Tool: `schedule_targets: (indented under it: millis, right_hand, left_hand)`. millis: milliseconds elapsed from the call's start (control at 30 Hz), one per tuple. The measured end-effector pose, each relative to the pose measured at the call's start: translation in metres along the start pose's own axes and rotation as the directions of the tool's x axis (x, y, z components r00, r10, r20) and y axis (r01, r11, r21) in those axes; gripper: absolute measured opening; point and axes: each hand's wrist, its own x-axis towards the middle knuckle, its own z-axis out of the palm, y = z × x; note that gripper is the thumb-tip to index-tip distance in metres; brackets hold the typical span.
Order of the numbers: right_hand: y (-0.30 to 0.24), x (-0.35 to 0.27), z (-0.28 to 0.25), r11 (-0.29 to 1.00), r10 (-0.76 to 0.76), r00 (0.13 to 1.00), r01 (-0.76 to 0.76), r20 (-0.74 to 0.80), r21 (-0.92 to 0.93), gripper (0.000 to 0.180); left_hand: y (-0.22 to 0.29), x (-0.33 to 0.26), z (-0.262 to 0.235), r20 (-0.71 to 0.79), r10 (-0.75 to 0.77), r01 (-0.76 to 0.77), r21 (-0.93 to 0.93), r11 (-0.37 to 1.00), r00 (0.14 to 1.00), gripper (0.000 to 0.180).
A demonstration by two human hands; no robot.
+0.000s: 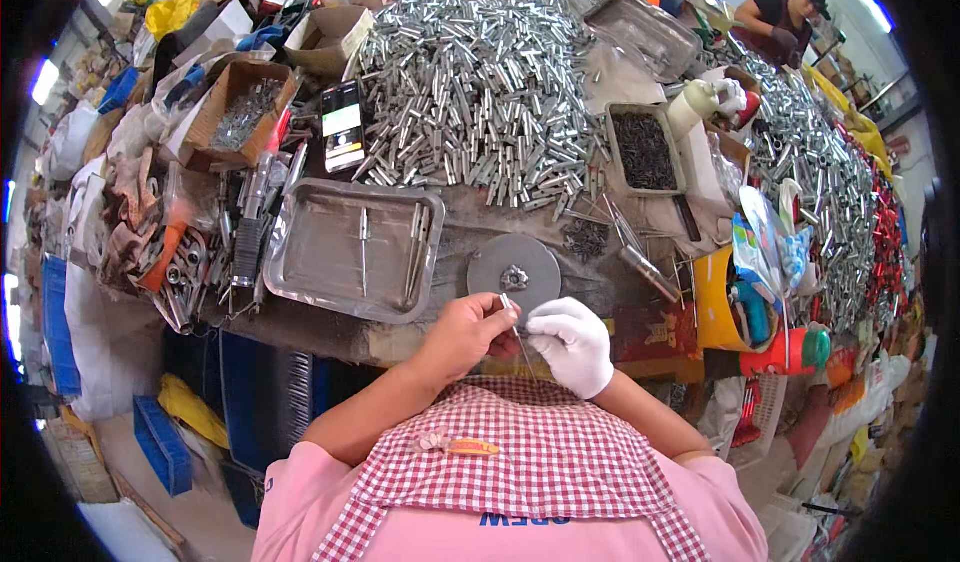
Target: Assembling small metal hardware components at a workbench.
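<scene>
Silver metal tube [506, 304], just below centre of frame: pinched in bare left hand [461, 334]. Right hand [574, 349], white-gloved: fingers curled beside it, hold unclear. Metal tray [318, 262], left of centre: slim rods [364, 226].

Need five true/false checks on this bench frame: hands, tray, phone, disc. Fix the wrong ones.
1. The left hand grips a slim metal piece. True.
2. Both hands wear gloves. False: only the right hand wears one, white; the left is bare.
3. The shallow tray has slim metal rods in it. True.
4. The phone lies inside the tray. False: the phone lies beyond the tray, beside the pile of metal parts.
5. A round grey disc lies right of the tray. True.
</scene>
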Motion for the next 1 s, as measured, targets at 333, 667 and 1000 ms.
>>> schedule_targets:
  millis: [333,667,1000]
  right_hand:
    - [0.002,0.004,0.004,0.969,-0.219,0.976,0.216,-0.006,-0.122,0.022]
    - [-0.015,0.004,0.005,0.991,-0.057,0.997,0.062,0.043,-0.115,0.011]
    - [0.003,-0.013,-0.001,0.775,0.518,0.78,-0.602,0.35,0.195,0.036]
  left_hand:
    - [0.003,-0.004,0.003,0.004,0.024,-0.025,0.079,0.997,1.0,0.016]
    - [0.001,-0.01,0.004,-0.015,0.081,-0.078,0.151,0.985,0.997,0.014]
    - [0.004,-0.009,0.004,0.024,0.135,-0.137,0.109,0.985,0.991,0.024]
